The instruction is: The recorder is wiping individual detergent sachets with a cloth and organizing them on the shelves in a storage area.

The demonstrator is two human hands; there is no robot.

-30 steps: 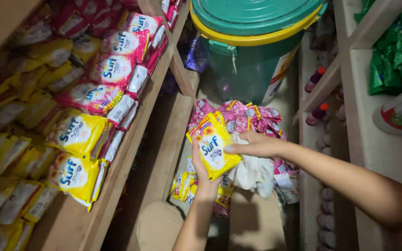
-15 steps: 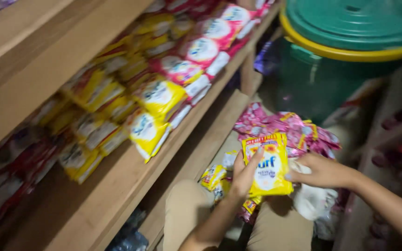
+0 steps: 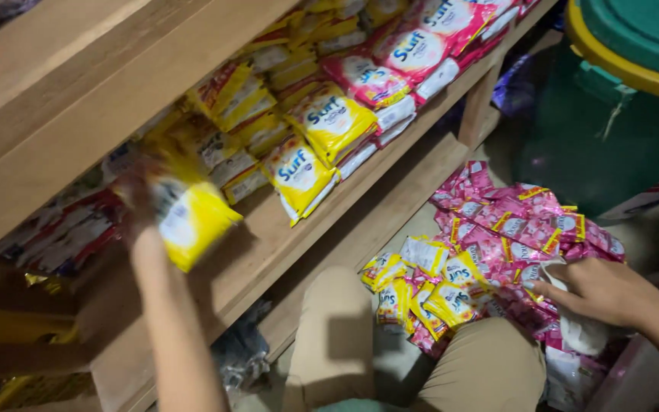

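My left hand [image 3: 143, 194] is raised to the wooden shelf [image 3: 268, 244] and grips a yellow sachet pack [image 3: 192, 221], blurred by motion, just in front of the rows of yellow and pink packs [image 3: 329, 122] lying there. My right hand [image 3: 600, 290] rests low at the right on a heap of pink and yellow sachets [image 3: 497, 236] on the floor, fingers spread over a white plastic bag [image 3: 577, 328]. I cannot tell whether it holds anything. My knees [image 3: 345, 336] show at the bottom.
A green bin with a yellow-rimmed lid [image 3: 634, 53] stands at the upper right. A higher wooden shelf board [image 3: 85, 84] crosses the upper left. Red packs [image 3: 62, 236] lie at the shelf's left end, and a lower shelf board [image 3: 390, 214] runs beneath.
My left hand has carried the yellow pack from the floor heap up and left to the shelf. My right hand has stayed on the heap. The view has swung left.
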